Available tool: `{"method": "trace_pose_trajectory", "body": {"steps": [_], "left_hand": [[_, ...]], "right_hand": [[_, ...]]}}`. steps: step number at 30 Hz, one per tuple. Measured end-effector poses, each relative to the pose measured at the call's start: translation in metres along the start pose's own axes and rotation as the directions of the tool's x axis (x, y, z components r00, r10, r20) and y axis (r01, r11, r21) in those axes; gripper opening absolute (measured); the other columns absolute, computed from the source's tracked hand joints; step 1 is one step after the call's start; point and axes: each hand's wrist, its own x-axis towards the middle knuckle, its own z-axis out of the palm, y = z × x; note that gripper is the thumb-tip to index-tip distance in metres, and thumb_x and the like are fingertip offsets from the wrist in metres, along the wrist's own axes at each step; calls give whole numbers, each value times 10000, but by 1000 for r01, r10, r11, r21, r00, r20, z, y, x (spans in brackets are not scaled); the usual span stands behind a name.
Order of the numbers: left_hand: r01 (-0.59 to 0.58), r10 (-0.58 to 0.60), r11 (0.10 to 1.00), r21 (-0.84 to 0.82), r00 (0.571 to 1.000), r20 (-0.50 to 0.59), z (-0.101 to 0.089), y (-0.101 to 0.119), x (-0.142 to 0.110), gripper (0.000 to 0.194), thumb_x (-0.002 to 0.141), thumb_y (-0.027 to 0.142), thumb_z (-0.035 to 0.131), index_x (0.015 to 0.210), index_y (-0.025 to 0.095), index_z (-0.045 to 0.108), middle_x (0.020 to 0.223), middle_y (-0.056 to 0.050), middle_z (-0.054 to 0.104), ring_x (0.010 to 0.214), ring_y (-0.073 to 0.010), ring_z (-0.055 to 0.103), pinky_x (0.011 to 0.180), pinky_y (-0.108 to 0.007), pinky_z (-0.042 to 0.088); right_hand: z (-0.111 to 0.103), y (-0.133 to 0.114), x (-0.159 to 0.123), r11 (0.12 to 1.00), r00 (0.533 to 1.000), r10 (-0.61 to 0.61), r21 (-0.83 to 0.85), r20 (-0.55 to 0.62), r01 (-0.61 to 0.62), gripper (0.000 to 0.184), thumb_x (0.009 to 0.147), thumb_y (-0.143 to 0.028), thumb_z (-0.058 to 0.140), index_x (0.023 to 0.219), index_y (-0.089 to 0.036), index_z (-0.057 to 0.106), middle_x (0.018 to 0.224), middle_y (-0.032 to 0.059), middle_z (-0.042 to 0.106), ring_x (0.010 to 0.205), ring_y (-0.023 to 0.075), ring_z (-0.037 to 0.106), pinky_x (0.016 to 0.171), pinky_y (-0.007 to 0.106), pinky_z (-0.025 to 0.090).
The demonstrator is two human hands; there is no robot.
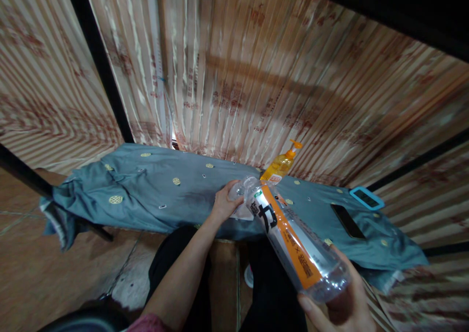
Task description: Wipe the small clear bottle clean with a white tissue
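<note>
A large clear plastic bottle [289,239] with an orange and silver label lies slantwise in the air, its neck up and to the left. My right hand [346,300] grips it around the base. My left hand [224,202] is closed on a small clear, rounded plastic piece [236,190] right beside the bottle's mouth. Whether that piece touches the mouth I cannot tell. Under the left hand a white flat thing [242,213] shows in part. Behind the bottle's neck stands an orange pump bottle [278,167], its lower part hidden.
A blue-grey cloth [190,190] with yellow prints covers the narrow table. On its right lie a dark phone [347,221] and a blue-framed device [367,198]. Black poles [98,58] and a striped curtain [234,78] stand around it.
</note>
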Motion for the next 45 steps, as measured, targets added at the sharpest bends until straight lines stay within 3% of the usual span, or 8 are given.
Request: {"method": "trace_pose_trajectory", "body": {"steps": [8, 30, 39, 45], "left_hand": [[-3, 3, 1000, -8, 1000, -1, -1, 4, -1, 511, 693, 193, 790, 1195, 185, 697, 1221, -63, 761, 1171, -267, 696, 1075, -381, 515], [4, -4, 1000, -13, 1000, 6, -1, 4, 1, 521, 677, 140, 781, 1189, 187, 697, 1234, -59, 756, 1178, -263, 694, 1071, -382, 519], [3, -3, 1000, -11, 1000, -2, -1, 5, 0, 514, 679, 170, 792, 1185, 193, 700, 1231, -58, 758, 1175, -259, 694, 1083, -385, 511], [10, -10, 1000, -6, 1000, 3, -1, 4, 0, 511, 686, 178, 791, 1188, 200, 699, 1239, -61, 756, 1179, -259, 693, 1077, -392, 516]], "right_hand": [[-1, 2, 0, 999, 999, -41, -25, -3, 41, 975, 675, -559, 832, 1485, -205, 420, 1301, 149, 646, 1088, 346, 678, 893, 415, 535], [0, 0, -1, 999, 1000, -9, -36, -10, 8, 1021, 657, -603, 822, 1490, -187, 404, 1318, 162, 620, 1112, 340, 660, 884, 398, 543], [-13, 23, 10, 993, 994, -99, -52, 56, 102, 960, 612, -475, 887, 1424, -193, 460, 1310, 163, 627, 1062, 330, 685, 781, 365, 595], [-2, 3, 1, 999, 1000, -10, -42, 7, 11, 993, 683, -582, 818, 1490, -186, 397, 1326, 155, 612, 1085, 310, 673, 853, 363, 566]]}}
